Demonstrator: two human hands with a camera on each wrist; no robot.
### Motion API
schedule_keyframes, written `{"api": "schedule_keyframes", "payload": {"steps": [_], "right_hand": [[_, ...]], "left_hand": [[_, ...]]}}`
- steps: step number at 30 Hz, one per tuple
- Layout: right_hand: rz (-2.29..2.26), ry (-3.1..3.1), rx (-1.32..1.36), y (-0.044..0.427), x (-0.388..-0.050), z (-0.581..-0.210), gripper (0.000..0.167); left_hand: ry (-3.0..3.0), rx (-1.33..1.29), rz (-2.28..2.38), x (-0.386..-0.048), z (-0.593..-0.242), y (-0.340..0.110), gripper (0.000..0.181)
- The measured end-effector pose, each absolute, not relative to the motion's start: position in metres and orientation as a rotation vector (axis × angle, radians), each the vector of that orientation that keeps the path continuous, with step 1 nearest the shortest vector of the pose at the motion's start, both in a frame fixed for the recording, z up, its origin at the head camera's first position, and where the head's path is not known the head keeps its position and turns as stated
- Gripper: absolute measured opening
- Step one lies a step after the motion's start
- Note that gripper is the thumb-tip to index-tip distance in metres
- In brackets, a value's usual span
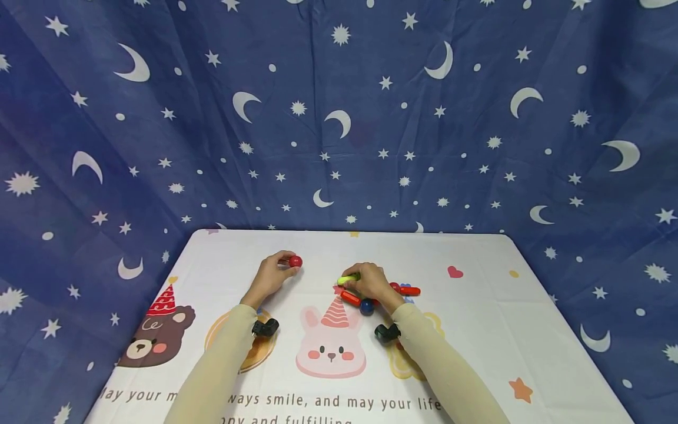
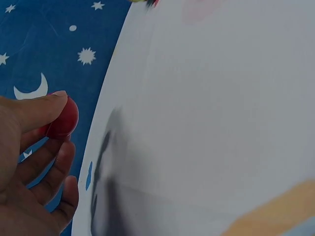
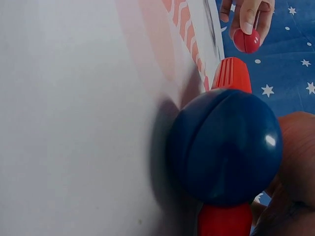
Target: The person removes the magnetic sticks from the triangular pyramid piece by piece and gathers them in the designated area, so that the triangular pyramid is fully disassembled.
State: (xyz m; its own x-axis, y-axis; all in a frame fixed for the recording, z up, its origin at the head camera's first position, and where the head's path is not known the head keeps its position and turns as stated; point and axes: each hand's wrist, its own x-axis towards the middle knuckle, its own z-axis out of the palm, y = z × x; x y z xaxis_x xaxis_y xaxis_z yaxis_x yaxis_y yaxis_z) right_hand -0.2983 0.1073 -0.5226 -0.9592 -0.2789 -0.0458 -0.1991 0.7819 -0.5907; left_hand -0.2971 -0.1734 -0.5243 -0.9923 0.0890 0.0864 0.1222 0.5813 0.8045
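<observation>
Near the far edge of the table, my left hand (image 1: 269, 277) pinches a glossy red ball (image 1: 295, 261) between thumb and fingers. The left wrist view shows the ball (image 2: 68, 117) with a seam, held above the tabletop. My right hand (image 1: 372, 281) grips a small yellow-green piece (image 1: 347, 280); its far end is hidden by the hand. Just below that hand lie a red ribbed piece (image 1: 350, 298) and a dark blue ball (image 1: 366, 306). Close up in the right wrist view, the blue ball (image 3: 226, 147) has a seam, with red parts above and below it.
Right of my right hand lies a red stick-like piece (image 1: 410, 290) beside another red ball (image 1: 394, 287), partly covered by the hand. A white printed cloth (image 1: 477, 341) covers the table. A blue curtain (image 1: 339, 147) with moons and stars hangs behind it.
</observation>
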Motion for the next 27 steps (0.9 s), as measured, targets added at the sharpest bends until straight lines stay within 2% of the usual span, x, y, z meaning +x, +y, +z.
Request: {"api": "schedule_keyframes", "payload": {"steps": [14,27], "right_hand": [[-0.935,2.826,-0.366,0.109,-0.300,-0.524,0.023],[-0.919,2.831,-0.356,0.107,-0.300,-0.524,0.023]], "left_hand": [[-2.742,-0.035,-1.368,-0.313,-0.533,-0.189,0.044],[-2.755,-0.033,-1.363,-0.315,-0.543,-0.195,0.048]]}}
